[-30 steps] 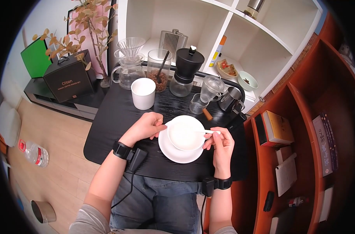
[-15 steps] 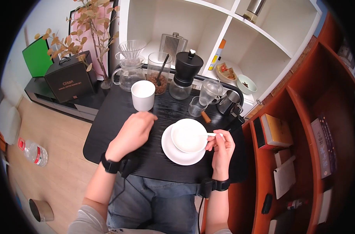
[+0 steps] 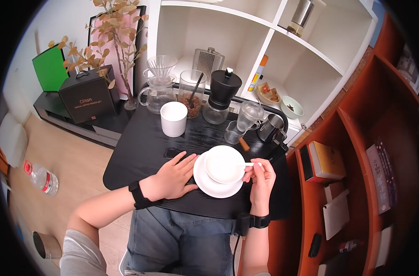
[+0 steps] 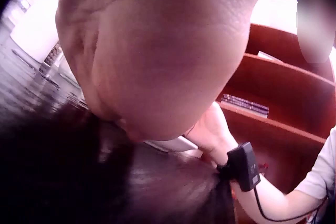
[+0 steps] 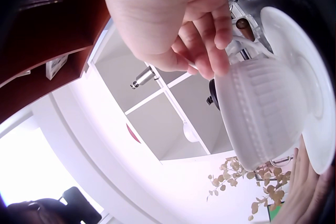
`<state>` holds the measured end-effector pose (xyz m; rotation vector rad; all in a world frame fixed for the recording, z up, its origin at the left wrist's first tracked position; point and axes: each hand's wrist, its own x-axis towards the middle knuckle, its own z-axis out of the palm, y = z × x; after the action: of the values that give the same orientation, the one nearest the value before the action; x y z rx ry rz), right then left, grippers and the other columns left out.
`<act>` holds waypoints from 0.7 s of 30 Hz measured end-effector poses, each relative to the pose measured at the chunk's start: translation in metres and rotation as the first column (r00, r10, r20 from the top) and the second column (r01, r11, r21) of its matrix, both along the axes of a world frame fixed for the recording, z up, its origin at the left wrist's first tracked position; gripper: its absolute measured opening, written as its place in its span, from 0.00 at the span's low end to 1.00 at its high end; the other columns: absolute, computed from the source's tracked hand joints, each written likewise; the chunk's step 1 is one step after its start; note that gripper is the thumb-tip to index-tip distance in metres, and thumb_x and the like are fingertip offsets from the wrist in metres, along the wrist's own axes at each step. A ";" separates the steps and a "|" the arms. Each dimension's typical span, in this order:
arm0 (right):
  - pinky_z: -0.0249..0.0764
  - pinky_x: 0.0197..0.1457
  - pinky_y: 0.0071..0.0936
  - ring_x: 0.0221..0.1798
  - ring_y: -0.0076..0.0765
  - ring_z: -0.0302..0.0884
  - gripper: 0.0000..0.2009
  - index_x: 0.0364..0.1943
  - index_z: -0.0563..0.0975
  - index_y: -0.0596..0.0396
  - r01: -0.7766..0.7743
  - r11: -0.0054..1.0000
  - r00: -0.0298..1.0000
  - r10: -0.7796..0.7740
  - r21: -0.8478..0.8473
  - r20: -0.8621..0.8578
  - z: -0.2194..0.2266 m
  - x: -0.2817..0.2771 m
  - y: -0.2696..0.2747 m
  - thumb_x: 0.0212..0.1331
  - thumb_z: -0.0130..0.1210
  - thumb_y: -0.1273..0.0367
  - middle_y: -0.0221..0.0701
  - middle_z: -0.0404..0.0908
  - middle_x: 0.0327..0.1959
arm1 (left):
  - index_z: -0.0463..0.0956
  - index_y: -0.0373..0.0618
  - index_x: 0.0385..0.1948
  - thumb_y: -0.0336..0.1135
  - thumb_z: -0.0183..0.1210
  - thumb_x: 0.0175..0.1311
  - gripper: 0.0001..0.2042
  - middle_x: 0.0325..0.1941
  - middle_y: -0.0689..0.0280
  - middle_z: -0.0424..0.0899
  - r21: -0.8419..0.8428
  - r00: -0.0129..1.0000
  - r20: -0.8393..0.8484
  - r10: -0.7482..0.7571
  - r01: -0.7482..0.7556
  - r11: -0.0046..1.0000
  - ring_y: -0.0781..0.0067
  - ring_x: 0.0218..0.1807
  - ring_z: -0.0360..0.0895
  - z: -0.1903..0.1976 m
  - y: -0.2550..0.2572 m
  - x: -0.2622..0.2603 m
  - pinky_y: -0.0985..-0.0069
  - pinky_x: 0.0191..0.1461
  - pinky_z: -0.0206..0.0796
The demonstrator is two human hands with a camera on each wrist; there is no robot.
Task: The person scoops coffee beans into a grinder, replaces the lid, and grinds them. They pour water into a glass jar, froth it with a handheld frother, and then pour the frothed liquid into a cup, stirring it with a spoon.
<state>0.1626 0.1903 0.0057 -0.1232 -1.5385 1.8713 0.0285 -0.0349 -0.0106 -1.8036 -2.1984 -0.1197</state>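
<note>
A white cup [image 3: 222, 159] with pale contents stands on a white saucer [image 3: 214, 191] on the black table [image 3: 135, 156]. Ribbed sides of the cup show in the right wrist view. My right hand [image 3: 261, 181] pinches the handle of a white spoon [image 3: 249, 164], whose other end dips into the cup. That hand's fingers are right at the cup's rim. My left hand [image 3: 173, 178] rests palm down on the table with straight, spread fingers, its fingertips and thumb close to the saucer's left edge. In the left wrist view, the palm hides most of the cup and saucer.
Behind the cup are a white mug [image 3: 174, 120], a glass jar of beans [image 3: 191, 99], a black-topped grinder [image 3: 223, 94], a glass dripper with server [image 3: 159, 87], a small glass jug [image 3: 234, 132] and a metal pitcher [image 3: 271, 128]. Shelves [image 3: 310, 184] rise at the right.
My left hand has left the saucer's left edge, lifted away and come down flat on the table beside it. The right hand still pinches the spoon in the cup.
</note>
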 end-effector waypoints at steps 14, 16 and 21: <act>0.64 0.24 0.16 0.19 0.22 0.73 0.07 0.39 0.75 0.60 0.001 1.000 1.000 -0.001 -0.012 0.008 -0.001 -0.001 0.000 0.64 0.48 0.71 0.34 0.79 0.25 | 0.58 0.29 0.60 0.60 0.39 0.65 0.37 0.67 0.49 0.59 -0.112 0.948 -0.057 -0.312 0.304 0.946 0.62 0.71 0.52 0.017 -0.003 -0.046 0.62 0.74 0.36; 0.64 0.24 0.16 0.19 0.22 0.73 0.07 0.39 0.75 0.60 0.003 1.000 1.000 -0.002 -0.017 0.011 -0.002 -0.001 0.001 0.64 0.48 0.71 0.34 0.79 0.25 | 0.57 0.29 0.61 0.60 0.39 0.65 0.37 0.68 0.49 0.58 -0.130 0.948 -0.066 -0.312 0.302 0.944 0.62 0.72 0.52 0.017 -0.003 -0.049 0.62 0.74 0.37; 0.64 0.24 0.16 0.19 0.22 0.73 0.07 0.39 0.75 0.60 -0.007 0.999 1.000 0.007 -0.044 0.015 -0.002 0.000 0.000 0.64 0.48 0.72 0.33 0.80 0.26 | 0.52 0.27 0.62 0.64 0.40 0.63 0.42 0.69 0.48 0.55 -0.133 0.956 0.022 -0.292 0.292 0.947 0.59 0.71 0.52 0.014 -0.014 -0.060 0.64 0.74 0.40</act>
<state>0.1623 0.1906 0.0039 -0.1526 -1.5107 1.9143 -0.0318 -0.0487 0.0035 -2.1970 -1.9675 -0.0353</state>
